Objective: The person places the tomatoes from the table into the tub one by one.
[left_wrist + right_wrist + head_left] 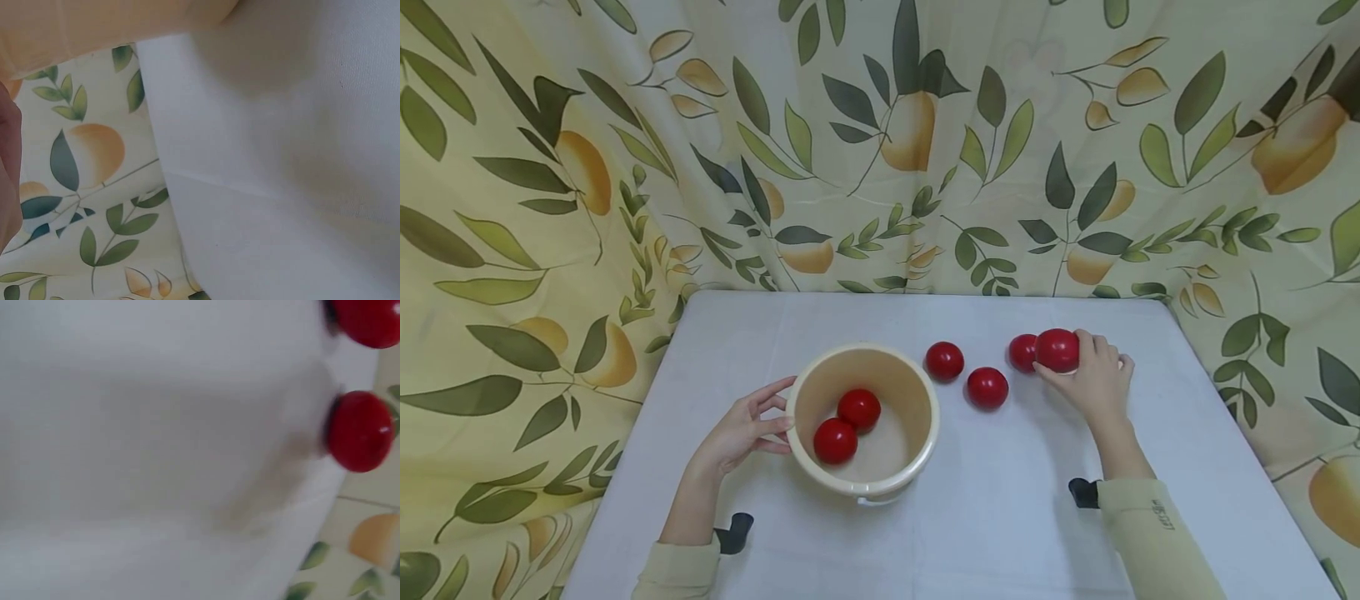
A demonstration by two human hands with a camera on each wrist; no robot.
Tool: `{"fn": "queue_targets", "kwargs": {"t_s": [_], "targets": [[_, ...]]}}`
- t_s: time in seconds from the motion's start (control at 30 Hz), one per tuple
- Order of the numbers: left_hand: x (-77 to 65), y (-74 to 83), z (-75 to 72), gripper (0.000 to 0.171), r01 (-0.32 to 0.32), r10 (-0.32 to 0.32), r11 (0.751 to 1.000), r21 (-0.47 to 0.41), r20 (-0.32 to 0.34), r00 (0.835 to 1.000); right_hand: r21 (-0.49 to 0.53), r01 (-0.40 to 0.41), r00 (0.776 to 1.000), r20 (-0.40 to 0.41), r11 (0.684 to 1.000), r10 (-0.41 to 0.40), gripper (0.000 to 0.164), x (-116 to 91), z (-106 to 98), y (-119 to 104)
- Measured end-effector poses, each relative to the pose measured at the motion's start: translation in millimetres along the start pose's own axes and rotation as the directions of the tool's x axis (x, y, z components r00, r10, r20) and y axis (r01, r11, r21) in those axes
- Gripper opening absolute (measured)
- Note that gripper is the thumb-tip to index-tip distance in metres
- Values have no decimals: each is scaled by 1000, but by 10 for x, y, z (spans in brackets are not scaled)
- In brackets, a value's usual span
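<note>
A cream bucket (910, 467) stands on the table with two shiny red balls, one ball (859, 409) behind the other ball (835, 441), on its bottom. My left hand (741, 433) rests against the bucket's left side, fingers spread and thumb at the rim. To the right, my right hand (1097, 379) holds a red ball (1057, 350) between thumb and fingers. This ball partly covers another red ball (1022, 353) in the head view. The right wrist view shows a red ball (360, 431) near its right edge, but not the fingers.
Two more red balls, a rear one (944, 361) and a nearer one (987, 388), lie between the bucket and my right hand. White cloth covers the table (992, 508). A leaf-and-fruit patterned curtain (865, 208) hangs behind and at both sides.
</note>
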State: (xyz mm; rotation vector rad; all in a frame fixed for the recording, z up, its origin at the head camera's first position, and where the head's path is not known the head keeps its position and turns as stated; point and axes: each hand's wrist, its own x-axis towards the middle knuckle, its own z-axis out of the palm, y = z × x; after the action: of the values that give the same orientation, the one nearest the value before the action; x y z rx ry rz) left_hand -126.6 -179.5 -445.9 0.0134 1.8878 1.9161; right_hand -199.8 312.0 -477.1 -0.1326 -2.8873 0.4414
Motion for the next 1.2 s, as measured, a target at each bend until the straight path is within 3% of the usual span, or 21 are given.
{"fn": "queue_targets", "kwargs": {"t_s": [0.23, 0.5, 0.63, 0.9, 1.07, 1.2], "targets": [[14, -20, -5, 64, -13, 13, 1000, -12, 21, 1000, 40, 187, 981, -53, 982, -185, 80, 76, -240, -486], [19, -27, -4, 65, -16, 16, 1000, -18, 22, 1000, 33, 441, 896, -79, 897, -437, 80, 9, -388, -1088], [11, -21, -1, 64, -14, 14, 1000, -11, 10, 1000, 28, 565, 824, -78, 825, -561, 81, -61, -433, -1390], [17, -34, -13, 64, -14, 15, 1000, -14, 15, 1000, 70, 756, 652, -3, 650, -758, 79, -210, -338, -1870], [25, -35, -16, 64, -14, 14, 1000, -16, 18, 1000, 67, 828, 546, 129, 557, -828, 80, -292, -205, -2075], [20, -35, -19, 64, -14, 14, 1000, -16, 18, 1000, 57, 880, 444, 253, 472, -859, 83, -354, -103, -2227]]}}
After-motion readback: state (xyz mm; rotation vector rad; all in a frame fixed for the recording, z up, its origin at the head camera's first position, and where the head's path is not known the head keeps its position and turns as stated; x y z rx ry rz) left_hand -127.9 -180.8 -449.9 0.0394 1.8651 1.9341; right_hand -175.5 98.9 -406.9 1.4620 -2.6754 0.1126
